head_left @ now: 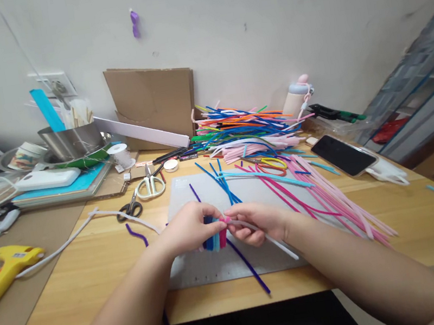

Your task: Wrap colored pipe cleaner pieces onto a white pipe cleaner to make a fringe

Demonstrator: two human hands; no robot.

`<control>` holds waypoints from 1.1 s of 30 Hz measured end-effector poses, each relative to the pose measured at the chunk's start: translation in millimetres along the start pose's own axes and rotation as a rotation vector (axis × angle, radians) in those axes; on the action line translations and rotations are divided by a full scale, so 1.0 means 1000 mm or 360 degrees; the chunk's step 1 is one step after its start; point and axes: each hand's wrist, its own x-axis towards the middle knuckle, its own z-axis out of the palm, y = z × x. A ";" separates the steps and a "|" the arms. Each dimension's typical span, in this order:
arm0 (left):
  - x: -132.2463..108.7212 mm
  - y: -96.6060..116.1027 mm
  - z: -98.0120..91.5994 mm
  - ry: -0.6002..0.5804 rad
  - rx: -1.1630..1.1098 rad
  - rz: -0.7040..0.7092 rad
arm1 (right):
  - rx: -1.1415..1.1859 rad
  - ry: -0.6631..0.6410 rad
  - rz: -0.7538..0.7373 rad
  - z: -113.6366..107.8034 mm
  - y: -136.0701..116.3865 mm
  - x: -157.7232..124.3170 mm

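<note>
A small bundle [215,238] of folded fuzzy stems, blue and pink, is being pinched in the left hand [188,227], whose fingers are closed around it just above the mat [202,274]. A white stem [280,246] is being gripped by the right hand [257,222], which is also closed. Its near end is being pressed against the pink top of the bundle, and its tail is trailing down to the right over the mat. The hands are being held fingertip to fingertip, with the bundle between them, at the middle of the table [95,280].

The stems are being judged light, soft on the outside and easily bent, and likely to keep a bend once given. A firm pinch close to the working end is being judged the best hold, since a loosely held bundle could spring apart.

A purple stem [250,267] is lying on the mat beneath the hands. Pink stems [339,203] are fanned out to the right, and a mixed pile [243,122] is heaped behind. Scissors [150,186] are lying beyond the mat, a glue gun [3,268] at the far left and a phone [343,155] at the right.
</note>
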 end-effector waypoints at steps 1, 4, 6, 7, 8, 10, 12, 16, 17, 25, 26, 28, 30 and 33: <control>0.000 0.000 0.000 0.0000 0.0001 0.0002 | -0.0025 0.0019 -0.0033 0.000 0.000 0.000; 0.000 0.000 0.000 -0.0017 -0.0003 -0.0001 | -0.0190 0.0104 -0.0216 0.003 0.002 -0.002; 0.000 0.000 0.000 -0.0025 -0.0003 -0.0012 | -0.0288 0.0116 -0.0322 0.004 0.002 -0.004; 0.000 0.000 0.000 -0.0022 0.0002 -0.0016 | -0.0319 0.0111 -0.0364 0.004 0.002 -0.004; 0.000 0.000 0.000 -0.0013 0.0011 -0.0018 | -0.0336 0.0102 -0.0396 0.004 0.002 -0.005; 0.000 -0.001 0.000 0.0007 0.0025 -0.0018 | -0.0341 0.0078 -0.0420 0.003 0.001 -0.006; 0.000 -0.001 0.001 0.0011 0.0026 -0.0023 | -0.0331 0.0049 -0.0393 0.003 -0.001 -0.007; 0.001 0.000 0.001 0.0030 0.0038 -0.0021 | -0.0335 0.0017 -0.0367 0.001 -0.002 -0.007; 0.001 0.001 0.001 0.0037 0.0040 -0.0017 | -0.0344 0.0016 -0.0376 0.001 -0.002 -0.006; 0.000 0.003 -0.004 -0.0082 -0.0056 -0.0010 | -0.0535 0.0101 -0.0467 0.001 -0.001 -0.008; 0.000 0.004 -0.004 -0.0078 -0.0053 0.0010 | -0.0573 0.0119 -0.0481 0.002 -0.001 -0.009; -0.001 0.004 -0.004 -0.0063 -0.0060 0.0023 | -0.0687 0.0179 -0.0524 0.003 -0.002 -0.009; -0.001 0.004 -0.004 -0.0045 -0.0091 -0.0009 | -0.0857 0.0265 -0.0609 0.006 -0.002 -0.010; 0.000 0.003 -0.004 -0.0031 -0.0110 -0.0042 | -0.1172 0.0403 -0.0796 0.012 -0.003 -0.011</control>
